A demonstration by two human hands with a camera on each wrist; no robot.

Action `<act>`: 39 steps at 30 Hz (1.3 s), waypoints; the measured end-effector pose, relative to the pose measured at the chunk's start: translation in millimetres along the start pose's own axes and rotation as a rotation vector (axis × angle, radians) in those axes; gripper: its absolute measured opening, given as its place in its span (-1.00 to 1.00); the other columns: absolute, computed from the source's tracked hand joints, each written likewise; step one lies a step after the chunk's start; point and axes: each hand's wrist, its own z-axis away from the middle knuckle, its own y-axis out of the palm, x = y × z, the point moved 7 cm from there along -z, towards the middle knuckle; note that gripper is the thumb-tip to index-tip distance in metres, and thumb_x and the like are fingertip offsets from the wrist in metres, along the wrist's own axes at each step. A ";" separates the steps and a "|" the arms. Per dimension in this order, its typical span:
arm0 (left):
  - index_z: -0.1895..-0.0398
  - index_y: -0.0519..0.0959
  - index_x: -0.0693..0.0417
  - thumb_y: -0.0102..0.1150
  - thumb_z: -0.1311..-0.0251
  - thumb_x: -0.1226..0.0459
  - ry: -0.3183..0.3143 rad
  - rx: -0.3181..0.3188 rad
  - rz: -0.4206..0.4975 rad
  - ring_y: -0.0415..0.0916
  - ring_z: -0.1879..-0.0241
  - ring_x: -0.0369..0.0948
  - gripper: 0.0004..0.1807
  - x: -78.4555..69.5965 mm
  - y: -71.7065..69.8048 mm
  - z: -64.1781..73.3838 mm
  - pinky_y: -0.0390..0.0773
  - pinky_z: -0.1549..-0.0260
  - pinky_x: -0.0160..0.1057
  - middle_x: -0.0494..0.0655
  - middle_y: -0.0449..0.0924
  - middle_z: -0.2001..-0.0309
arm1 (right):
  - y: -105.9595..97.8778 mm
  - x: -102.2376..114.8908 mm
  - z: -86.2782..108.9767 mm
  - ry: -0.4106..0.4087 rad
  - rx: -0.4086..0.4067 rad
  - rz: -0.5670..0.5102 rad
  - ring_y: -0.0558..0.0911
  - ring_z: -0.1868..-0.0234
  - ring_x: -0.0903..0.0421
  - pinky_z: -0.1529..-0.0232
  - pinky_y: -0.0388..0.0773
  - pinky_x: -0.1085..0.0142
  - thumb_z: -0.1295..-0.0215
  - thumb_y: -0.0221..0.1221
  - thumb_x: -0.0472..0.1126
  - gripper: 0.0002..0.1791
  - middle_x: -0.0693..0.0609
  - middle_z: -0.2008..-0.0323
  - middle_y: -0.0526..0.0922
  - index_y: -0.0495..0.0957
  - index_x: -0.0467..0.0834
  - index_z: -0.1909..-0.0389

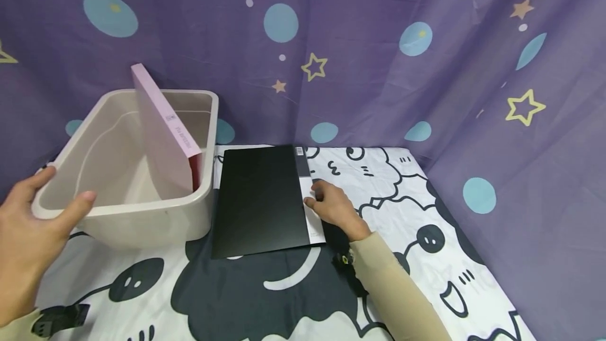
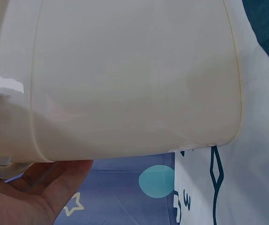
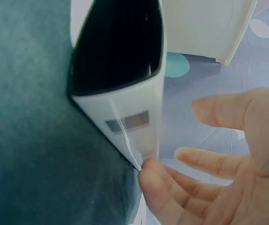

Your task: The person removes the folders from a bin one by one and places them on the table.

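Observation:
A beige plastic bin [image 1: 142, 225] stands at the left. My left hand [image 1: 35, 225] grips its near left corner, thumb over the rim and fingers round the outside. In the left wrist view the bin's wall [image 2: 134, 84] fills most of the picture, with the left hand [image 2: 41, 192] below it. A black file folder [image 1: 262, 199] with a white spine label lies on the cloth right of the bin. My right hand [image 1: 336, 207] is at its spine. In the right wrist view the right hand's fingertips touch the folder's spine [image 3: 125, 122], thumb apart from it.
A pink file box [image 1: 165, 136] leans upright inside the bin, its top above the rim. Under everything lies a cloth [image 1: 303, 299] printed with cartoon sheep. A purple curtain [image 1: 360, 93] with stars and dots hangs behind and along the right.

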 end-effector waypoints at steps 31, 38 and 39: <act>-0.35 0.31 -0.46 0.42 0.05 0.15 0.003 -0.023 -0.056 0.26 -0.07 -0.57 -0.18 3.6 -2.6 -3.7 0.19 0.03 -0.59 -0.27 0.30 -0.34 | -5.9 31.9 7.9 -0.327 -0.139 -0.273 0.59 0.39 0.18 0.37 0.53 0.31 -0.29 0.17 -0.13 -0.74 0.09 0.26 0.65 0.61 -0.17 0.07; -0.34 0.34 -0.42 0.43 0.07 0.16 0.025 -0.033 -0.058 0.28 0.04 -0.62 -0.18 5.9 -2.8 -5.6 0.17 0.18 -0.60 -0.17 0.34 -0.32 | -3.6 37.8 9.1 -0.336 -0.127 -0.275 0.60 0.38 0.21 0.36 0.54 0.32 -0.28 0.17 -0.11 -0.72 0.09 0.27 0.66 0.61 -0.17 0.07; -0.34 0.34 -0.42 0.43 0.07 0.16 0.025 -0.033 -0.059 0.28 0.06 -0.63 -0.18 6.2 -2.6 -5.8 0.16 0.19 -0.60 -0.16 0.35 -0.32 | -3.7 38.1 9.4 -0.335 -0.128 -0.276 0.60 0.38 0.21 0.36 0.54 0.32 -0.28 0.17 -0.11 -0.73 0.10 0.27 0.66 0.61 -0.15 0.08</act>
